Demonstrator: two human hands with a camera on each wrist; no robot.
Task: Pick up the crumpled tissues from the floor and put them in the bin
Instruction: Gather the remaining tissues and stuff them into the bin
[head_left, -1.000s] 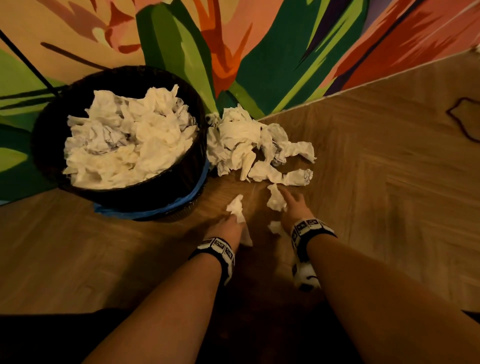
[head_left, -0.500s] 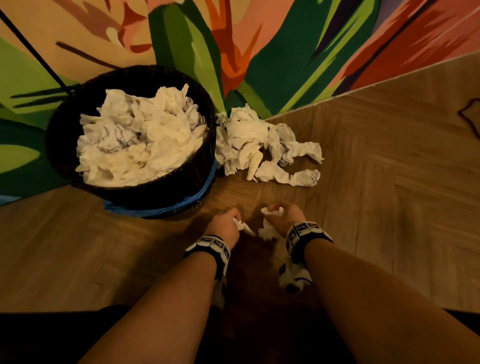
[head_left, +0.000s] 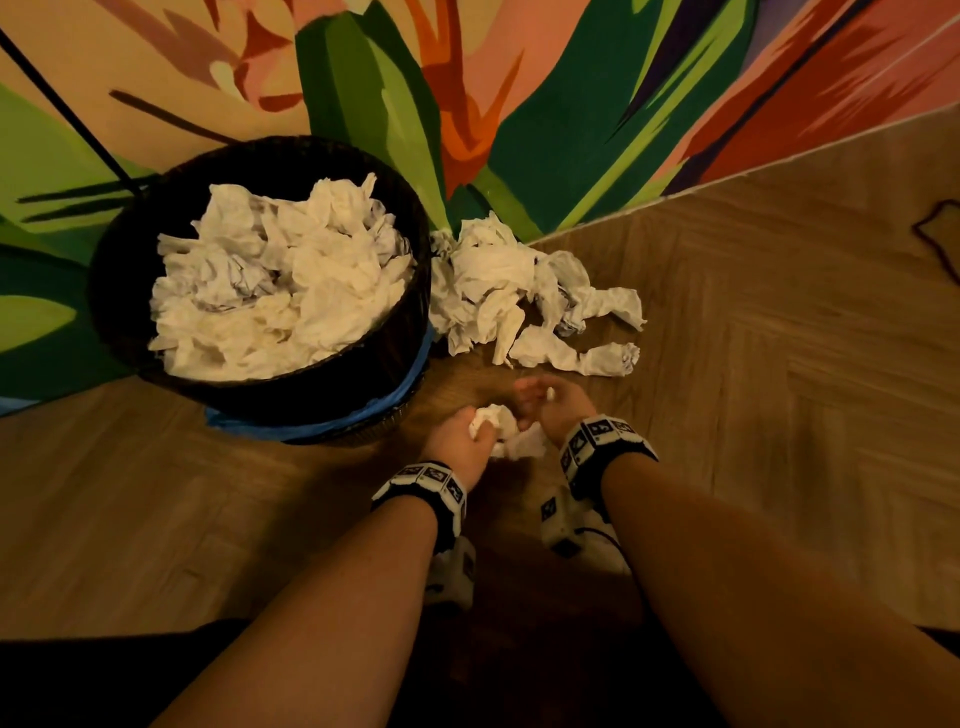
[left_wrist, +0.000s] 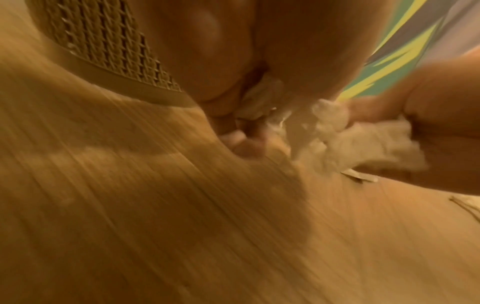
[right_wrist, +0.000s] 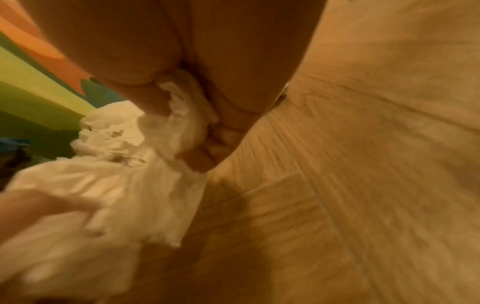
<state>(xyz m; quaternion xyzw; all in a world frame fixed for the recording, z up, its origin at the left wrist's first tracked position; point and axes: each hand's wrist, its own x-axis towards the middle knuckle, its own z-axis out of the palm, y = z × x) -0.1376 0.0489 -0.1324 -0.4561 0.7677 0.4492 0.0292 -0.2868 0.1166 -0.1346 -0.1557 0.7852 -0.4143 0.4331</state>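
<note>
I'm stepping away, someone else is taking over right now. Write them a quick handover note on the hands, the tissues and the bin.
Left hand: grips a crumpled tissue.
Right hand: grips tissue too; both hands meet low over the floor.
Bin: against the wall, already heaped with tissues.
Done: much of the litter is binned.
Left: drop what is in hand into the bin, then clear the pile of tissues on the floor beside the bin.

Dim warm amber light, head view sharp but bowed at its edges, dark shadow under the forearms, both wrist views motion-blurred and soft
</note>
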